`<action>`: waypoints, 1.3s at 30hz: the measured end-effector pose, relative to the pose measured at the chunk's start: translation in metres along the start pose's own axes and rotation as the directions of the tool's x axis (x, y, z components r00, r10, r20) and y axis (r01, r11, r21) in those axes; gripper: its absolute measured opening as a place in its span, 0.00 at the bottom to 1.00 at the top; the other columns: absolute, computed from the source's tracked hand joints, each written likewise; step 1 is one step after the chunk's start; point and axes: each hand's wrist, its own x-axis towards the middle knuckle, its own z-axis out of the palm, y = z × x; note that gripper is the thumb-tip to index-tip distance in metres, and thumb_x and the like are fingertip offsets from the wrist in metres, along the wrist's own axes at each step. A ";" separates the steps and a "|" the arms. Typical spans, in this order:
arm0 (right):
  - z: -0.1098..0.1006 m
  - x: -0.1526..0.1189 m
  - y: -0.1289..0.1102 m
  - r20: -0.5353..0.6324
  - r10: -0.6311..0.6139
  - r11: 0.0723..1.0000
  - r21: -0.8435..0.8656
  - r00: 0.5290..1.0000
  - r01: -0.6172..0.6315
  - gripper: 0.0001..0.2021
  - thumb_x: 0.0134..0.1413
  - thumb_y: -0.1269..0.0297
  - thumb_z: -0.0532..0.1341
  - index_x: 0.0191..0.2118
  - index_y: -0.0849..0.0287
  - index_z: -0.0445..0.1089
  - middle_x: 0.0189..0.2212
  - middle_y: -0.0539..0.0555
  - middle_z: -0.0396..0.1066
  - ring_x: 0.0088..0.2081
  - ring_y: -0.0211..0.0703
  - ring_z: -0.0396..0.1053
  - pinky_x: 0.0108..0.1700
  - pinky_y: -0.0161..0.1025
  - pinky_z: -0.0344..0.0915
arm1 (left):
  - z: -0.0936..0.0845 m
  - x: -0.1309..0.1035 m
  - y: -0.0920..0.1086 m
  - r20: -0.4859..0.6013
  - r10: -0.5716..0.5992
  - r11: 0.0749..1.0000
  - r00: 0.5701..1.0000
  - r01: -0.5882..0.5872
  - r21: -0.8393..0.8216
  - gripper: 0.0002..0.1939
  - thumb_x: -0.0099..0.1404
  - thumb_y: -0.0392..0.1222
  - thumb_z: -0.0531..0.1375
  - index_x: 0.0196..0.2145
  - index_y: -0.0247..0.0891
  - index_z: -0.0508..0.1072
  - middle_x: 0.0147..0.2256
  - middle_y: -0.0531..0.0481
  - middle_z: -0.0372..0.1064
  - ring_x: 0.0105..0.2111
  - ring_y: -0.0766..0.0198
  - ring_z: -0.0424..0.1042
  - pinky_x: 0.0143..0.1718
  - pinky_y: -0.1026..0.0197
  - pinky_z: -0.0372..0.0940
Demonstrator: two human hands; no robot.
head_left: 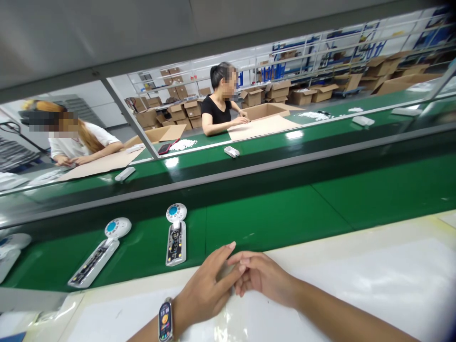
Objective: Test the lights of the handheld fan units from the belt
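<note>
My left hand (208, 287), with a smartwatch (165, 320) on its wrist, is over the white table edge, fingers apart and nothing held. Its fingertips meet those of my right hand (263, 278), whose fingers are loosely curled; whether anything small lies between them is hidden. Beyond my left hand, on the green belt (285, 213), lies a white device (176, 235) with a round blue-centred head and an exposed circuit board. A similar device (99, 254) lies farther left, and part of another white one (12, 251) shows at the left edge.
A metal rail (213, 179) separates the near belt from a far belt with white housings (231, 151). Two people sit beyond, at cardboard sheets (263, 129). An overhead panel (107, 33) spans the top; open boxes stand behind.
</note>
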 end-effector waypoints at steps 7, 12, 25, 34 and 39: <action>0.000 0.000 -0.001 0.009 -0.009 1.000 -0.003 1.000 0.009 0.12 0.48 0.65 0.57 0.37 0.66 0.70 0.21 0.53 0.69 0.24 0.41 0.70 0.31 0.39 0.61 | 0.002 -0.002 0.000 0.020 -0.016 1.000 1.000 0.016 -0.004 0.26 0.58 0.26 0.50 0.55 0.33 0.57 0.61 0.33 0.35 0.58 0.46 0.49 0.47 0.46 0.64; 0.000 0.000 -0.001 0.004 -0.011 1.000 0.001 1.000 0.011 0.12 0.48 0.65 0.57 0.37 0.66 0.70 0.21 0.53 0.69 0.24 0.41 0.70 0.31 0.38 0.61 | 0.001 -0.003 0.000 0.039 -0.016 1.000 0.999 0.017 -0.017 0.28 0.56 0.25 0.50 0.56 0.32 0.56 0.60 0.30 0.37 0.58 0.45 0.48 0.47 0.46 0.63; 0.002 0.002 0.000 0.011 -0.024 1.000 0.021 1.000 0.023 0.11 0.48 0.64 0.58 0.36 0.66 0.70 0.21 0.53 0.69 0.24 0.41 0.70 0.30 0.39 0.61 | -0.001 -0.002 -0.002 0.059 0.006 0.999 0.998 -0.003 -0.050 0.27 0.58 0.25 0.49 0.56 0.31 0.55 0.57 0.31 0.48 0.58 0.48 0.49 0.50 0.42 0.60; 0.002 0.001 0.001 0.012 -0.045 0.998 0.045 0.999 0.045 0.08 0.49 0.62 0.59 0.29 0.64 0.66 0.20 0.52 0.69 0.23 0.40 0.70 0.29 0.37 0.62 | -0.002 0.002 -0.002 0.075 0.046 0.994 0.996 -0.038 -0.101 0.29 0.59 0.25 0.48 0.59 0.32 0.49 0.54 0.35 0.58 0.58 0.53 0.51 0.54 0.41 0.57; 0.002 0.000 0.002 0.017 -0.056 0.997 0.049 0.998 0.055 0.09 0.50 0.62 0.60 0.29 0.64 0.66 0.20 0.51 0.68 0.24 0.40 0.70 0.30 0.37 0.62 | 0.001 -0.002 -0.003 0.074 0.038 0.994 0.996 -0.030 -0.104 0.31 0.57 0.24 0.49 0.59 0.30 0.50 0.53 0.36 0.59 0.58 0.52 0.51 0.53 0.42 0.59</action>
